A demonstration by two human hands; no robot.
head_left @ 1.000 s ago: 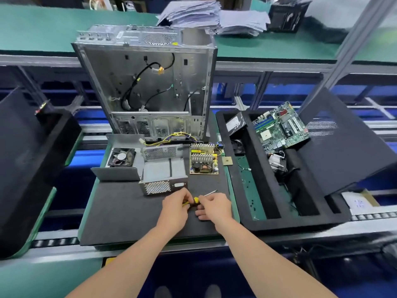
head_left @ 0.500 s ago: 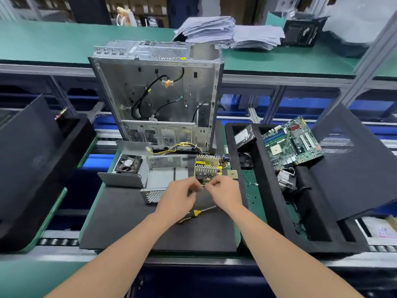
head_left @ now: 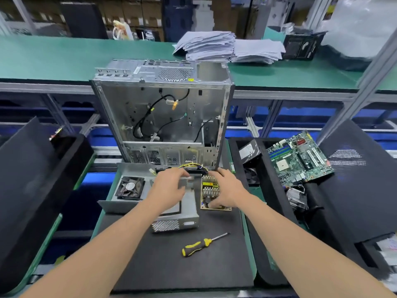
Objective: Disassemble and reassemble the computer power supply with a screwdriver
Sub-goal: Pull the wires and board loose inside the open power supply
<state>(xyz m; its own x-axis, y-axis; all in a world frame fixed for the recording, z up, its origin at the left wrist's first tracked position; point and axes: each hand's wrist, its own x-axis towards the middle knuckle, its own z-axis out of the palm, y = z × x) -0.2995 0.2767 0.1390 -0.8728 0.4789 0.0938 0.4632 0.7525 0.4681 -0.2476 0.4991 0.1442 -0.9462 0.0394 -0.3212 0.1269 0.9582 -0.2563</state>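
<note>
The power supply lies in parts on the black mat (head_left: pixel 171 261). Its open metal shell (head_left: pixel 184 214) has a perforated front, and its cover with the fan (head_left: pixel 129 187) lies to the left. The circuit board (head_left: pixel 209 187) with yellow parts and heat sinks sits just right of the shell. My right hand (head_left: pixel 228 190) grips the board, thumb at its near edge and fingers at its far edge. My left hand (head_left: pixel 169 186) reaches over the shell, fingers stretched toward the yellow and black wires (head_left: pixel 193 165) at the back. The yellow-and-black screwdriver (head_left: pixel 200 245) lies loose on the mat.
An empty computer case (head_left: pixel 163 117) stands upright right behind the parts. A black foam tray (head_left: pixel 264 211) at the right holds a motherboard (head_left: pixel 298 158), a drive and a heat sink. Another black foam tray (head_left: pixel 32 190) is at the left. Paper stacks (head_left: pixel 206 46) lie on the green bench.
Both hands let go of the screwdriver, which now lies on the mat. They moved away from me, the left over the shell and the right onto the circuit board.
</note>
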